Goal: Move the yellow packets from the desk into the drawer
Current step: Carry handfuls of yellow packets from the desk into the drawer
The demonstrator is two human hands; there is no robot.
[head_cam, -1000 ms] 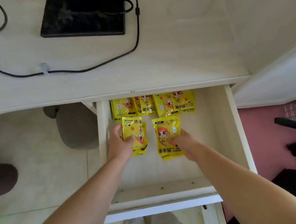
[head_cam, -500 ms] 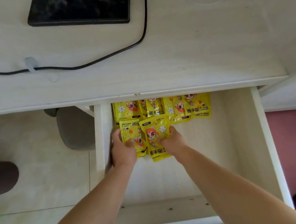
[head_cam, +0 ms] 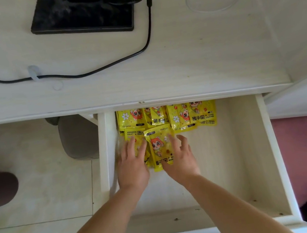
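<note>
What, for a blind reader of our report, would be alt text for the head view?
The left hand and right hand spread open over two yellow packets in an open white drawer, beside a row of more packets at its back. Above, the desk holds a black tablet and cables.

The left hand (head_cam: 132, 165) and right hand (head_cam: 180, 159) uncurl their fingers (head_cam: 133, 146), releasing two hand-warmer packets (head_cam: 158, 147) now against the back row (head_cam: 167, 118).
</note>
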